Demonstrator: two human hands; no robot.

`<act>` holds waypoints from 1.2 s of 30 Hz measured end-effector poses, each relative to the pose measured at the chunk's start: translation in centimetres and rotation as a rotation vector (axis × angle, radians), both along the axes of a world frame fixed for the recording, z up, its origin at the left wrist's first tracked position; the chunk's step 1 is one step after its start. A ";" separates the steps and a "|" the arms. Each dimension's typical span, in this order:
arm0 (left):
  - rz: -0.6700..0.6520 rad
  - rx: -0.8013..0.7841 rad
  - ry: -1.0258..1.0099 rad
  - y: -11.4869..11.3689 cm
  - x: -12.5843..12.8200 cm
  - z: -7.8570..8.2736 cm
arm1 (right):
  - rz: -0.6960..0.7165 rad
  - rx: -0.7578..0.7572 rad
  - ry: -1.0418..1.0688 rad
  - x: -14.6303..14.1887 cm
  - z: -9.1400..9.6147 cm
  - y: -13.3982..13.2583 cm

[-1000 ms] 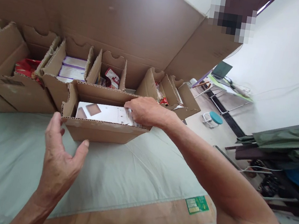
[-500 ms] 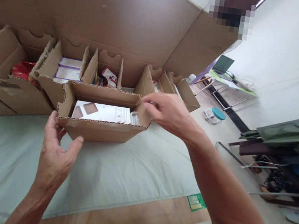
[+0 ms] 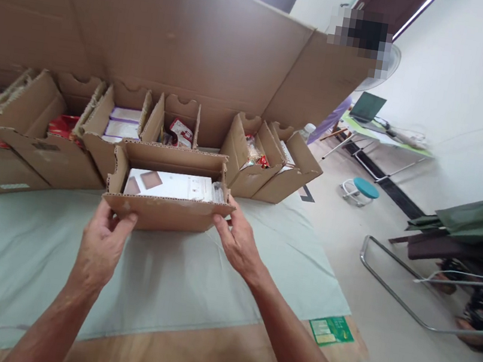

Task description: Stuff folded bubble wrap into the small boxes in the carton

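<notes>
Basically, cardbd box (image 3: 168,215) is brn, open-topped, rough-edged.

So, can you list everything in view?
Front cardboard bin: one, brown, centre
Printed box: one, white, inside it
Rear cardboard bins: at least six, brown, in a row
Purple-edged packs: at least two, white, in a rear bin
Cardboard panel: one, brown, behind rear bins
Tablecloth: one, pale green, beneath front bin
Label: one, green, near tablecloth's right corner
Stool: one, teal, right side
Folding table: one, green, right background
Laptop: one, dark, on folding table
Left hand: one, bare, gripping front bin's left end
Right hand: one, bare, gripping its right end
</notes>
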State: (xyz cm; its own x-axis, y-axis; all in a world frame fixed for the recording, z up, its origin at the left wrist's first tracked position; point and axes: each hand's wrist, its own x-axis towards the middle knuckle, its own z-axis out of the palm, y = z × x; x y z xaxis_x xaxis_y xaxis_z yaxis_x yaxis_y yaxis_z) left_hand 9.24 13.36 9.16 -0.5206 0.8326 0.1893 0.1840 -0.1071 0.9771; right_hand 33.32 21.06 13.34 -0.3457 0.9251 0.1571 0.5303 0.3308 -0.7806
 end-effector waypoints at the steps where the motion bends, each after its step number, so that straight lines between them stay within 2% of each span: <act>1: -0.003 0.006 -0.034 -0.5 0.2 0.4 | -0.008 0.017 0.022 0.2 0.4 -0.7; 3: -0.012 0.035 -0.100 -1.2 0.2 1.9 | -0.031 0.063 0.069 0.6 1.6 -2.0; 5: -0.006 0.101 -0.076 -1.3 -0.5 3.8 | -0.069 0.120 0.093 0.3 3.2 -2.8; 8: 0.038 0.205 -0.038 -0.7 -1.8 6.6 | -0.073 0.191 0.076 -1.3 5.6 -2.6; 10: 0.045 0.231 -0.033 -0.4 -1.8 7.6 | -0.042 0.207 0.065 -1.7 6.8 -2.0; 13: 0.015 0.187 -0.031 -1.0 0.2 7.6 | -0.064 0.192 0.069 0.2 7.1 -1.9; 17: -0.137 0.072 0.004 -2.8 2.8 6.9 | -0.162 0.169 0.088 3.6 6.1 -3.4; 19: -0.094 0.086 0.040 -3.3 2.4 7.2 | -0.148 0.163 0.083 3.5 6.0 -4.0; 24: 0.064 0.180 0.109 -3.6 0.4 8.6 | -0.046 0.177 0.117 0.8 7.0 -3.2; 26: 0.060 0.141 0.115 -4.0 0.7 8.2 | -0.041 0.167 0.142 1.0 6.8 -3.0; 28: 0.029 0.063 0.113 -4.8 1.6 7.2 | -0.041 0.128 0.151 2.1 5.9 -3.2; 33: -0.033 -0.127 0.149 -8.0 4.2 3.2 | -0.022 0.016 0.157 5.5 2.2 -4.4; 36: -0.088 -0.117 0.178 -9.7 5.3 0.8 | 0.021 0.001 0.160 6.6 0.5 -4.2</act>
